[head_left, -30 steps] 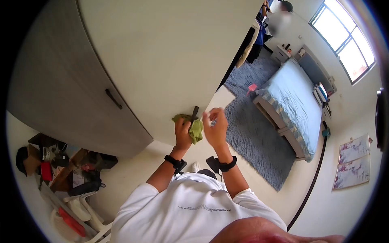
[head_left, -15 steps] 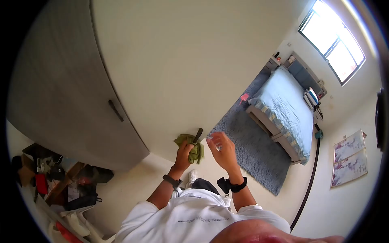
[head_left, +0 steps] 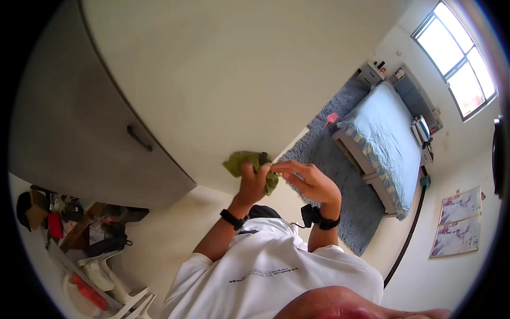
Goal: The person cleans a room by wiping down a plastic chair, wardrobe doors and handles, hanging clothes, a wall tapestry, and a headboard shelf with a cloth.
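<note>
My left hand is closed on a crumpled olive-green cloth, held at the pale door panel near its free edge. A dark handle pokes out just above the cloth, mostly hidden by it. To the right, my right hand reaches across the door's edge with fingers stretched out and thumb apart. Its fingertips meet the cloth beside my left fingers; whether they touch the handle is hidden. I wear dark bands on both wrists.
A grey cabinet door with a dark pull stands at left. Below it are cluttered belongings and a white plastic chair. Beyond the door edge are a grey rug, a blue-covered bed and a pink item.
My right hand has moved up and left, its fingers now meeting the cloth. The cloth and my left hand have shifted slightly upward, covering more of the handle. The view has tilted a little.
</note>
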The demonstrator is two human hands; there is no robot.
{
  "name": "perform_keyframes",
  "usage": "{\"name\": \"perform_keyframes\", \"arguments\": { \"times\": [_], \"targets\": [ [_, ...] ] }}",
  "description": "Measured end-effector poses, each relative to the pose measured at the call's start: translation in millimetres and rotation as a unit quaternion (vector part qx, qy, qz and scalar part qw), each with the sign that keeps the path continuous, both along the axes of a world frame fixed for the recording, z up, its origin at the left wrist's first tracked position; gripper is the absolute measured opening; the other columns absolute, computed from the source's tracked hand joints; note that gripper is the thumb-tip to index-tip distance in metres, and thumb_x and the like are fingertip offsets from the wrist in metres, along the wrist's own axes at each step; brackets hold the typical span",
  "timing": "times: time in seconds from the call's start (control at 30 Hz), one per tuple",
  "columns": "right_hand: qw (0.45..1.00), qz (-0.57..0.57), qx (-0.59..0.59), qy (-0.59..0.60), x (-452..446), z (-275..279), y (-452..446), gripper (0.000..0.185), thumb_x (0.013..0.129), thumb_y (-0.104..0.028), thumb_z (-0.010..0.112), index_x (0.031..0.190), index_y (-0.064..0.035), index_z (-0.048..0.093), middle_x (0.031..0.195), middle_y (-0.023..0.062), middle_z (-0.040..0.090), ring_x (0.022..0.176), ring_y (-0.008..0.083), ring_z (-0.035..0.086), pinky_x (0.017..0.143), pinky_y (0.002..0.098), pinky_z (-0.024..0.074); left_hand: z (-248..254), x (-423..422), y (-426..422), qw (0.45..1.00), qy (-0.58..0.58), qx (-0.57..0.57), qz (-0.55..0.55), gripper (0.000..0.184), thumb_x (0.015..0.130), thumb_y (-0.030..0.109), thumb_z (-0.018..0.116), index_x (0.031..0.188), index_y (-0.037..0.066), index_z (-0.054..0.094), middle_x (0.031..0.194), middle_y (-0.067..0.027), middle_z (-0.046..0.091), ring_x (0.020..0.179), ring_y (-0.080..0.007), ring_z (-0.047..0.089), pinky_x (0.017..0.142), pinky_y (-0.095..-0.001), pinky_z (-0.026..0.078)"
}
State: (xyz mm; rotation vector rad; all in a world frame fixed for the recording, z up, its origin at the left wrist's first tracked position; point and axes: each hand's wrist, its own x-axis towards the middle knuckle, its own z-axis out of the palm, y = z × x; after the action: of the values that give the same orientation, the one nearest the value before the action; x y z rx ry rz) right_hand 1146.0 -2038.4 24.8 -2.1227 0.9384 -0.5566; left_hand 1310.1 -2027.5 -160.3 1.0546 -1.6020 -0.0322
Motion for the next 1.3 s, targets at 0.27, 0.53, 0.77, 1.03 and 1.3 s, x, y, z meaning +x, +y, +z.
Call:
{"name": "perform_keyframes", "arguments": {
  "times": [0.27, 0.53, 0.77, 1.03, 1.3],
  "targets": [
    [0.994, 0.072, 0.081, -0.016, -19.7, -34.3, -100.8, 0.034, 0.101, -0.01, 0.052, 0.132, 0.0029, 0.05, 0.125, 0.0202, 0.062, 0.114, 0.0321, 0.062, 0.094, 0.0364, 0.05, 98.2, 25.9, -99.6, 0.996, -0.058, -0.069, -0.015, 0.022, 0.077, 0.006, 0.07, 0.095, 0.005, 0.059, 0.088, -0.0153, 0.048, 0.077, -0.0361, 0.056, 0.067, -0.0435, 0.045],
    [0.987, 0.01, -0.108, 0.115, 15.7, -89.0, -177.4, 0.041, 0.097, -0.028, 0.06, 0.118, 0.004, 0.046, 0.121, 0.0276, 0.061, 0.106, 0.0438, 0.062, 0.086, 0.0466, 0.0511, 94.9, 45.7, -137.6, 0.996, -0.003, 0.088, -0.022, 0.019, 0.077, -0.005, 0.063, 0.09, 0.0, 0.051, 0.088, -0.0157, 0.05, 0.078, -0.0377, 0.055, 0.067, -0.0399, 0.046],
    [0.998, -0.015, -0.067, -0.006, 58.5, -102.3, -188.6, 0.035, 0.098, -0.027, 0.059, 0.11, 0.0044, 0.049, 0.069, 0.0191, 0.066, 0.072, 0.0414, 0.066, 0.064, 0.0458, 0.0518, 146.6, 94.5, -130.4, 0.988, 0.124, -0.066, 0.065, 0.041, 0.077, 0.03, 0.077, 0.09, 0.005, 0.047, 0.089, -0.005, 0.045, 0.086, -0.0201, 0.051, 0.077, -0.0356, 0.043],
    [0.989, -0.112, 0.087, -0.044, 85.0, -81.1, -185.6, 0.028, 0.103, -0.027, 0.051, 0.1, 0.0009, 0.049, 0.057, 0.0171, 0.062, 0.052, 0.0361, 0.064, 0.052, 0.0462, 0.0518, 281.8, 204.0, -108.6, 0.853, -0.085, -0.339, 0.389, 0.046, 0.077, 0.017, 0.078, 0.115, 0.006, 0.055, 0.111, -0.0106, 0.048, 0.106, -0.0252, 0.052, 0.095, -0.0386, 0.042],
    [0.946, -0.257, -0.195, 0.041, 139.7, -125.8, -238.5, 0.03, 0.102, -0.033, 0.046, 0.099, -0.004, 0.051, 0.06, 0.0197, 0.063, 0.054, 0.0439, 0.061, 0.051, 0.054, 0.0486, 366.7, 217.2, -185.8, 0.839, -0.337, -0.314, 0.289, 0.051, 0.078, -0.001, 0.069, 0.127, 0.005, 0.057, 0.124, -0.0136, 0.061, 0.119, -0.0319, 0.055, 0.097, -0.0378, 0.049]
  ]
}}
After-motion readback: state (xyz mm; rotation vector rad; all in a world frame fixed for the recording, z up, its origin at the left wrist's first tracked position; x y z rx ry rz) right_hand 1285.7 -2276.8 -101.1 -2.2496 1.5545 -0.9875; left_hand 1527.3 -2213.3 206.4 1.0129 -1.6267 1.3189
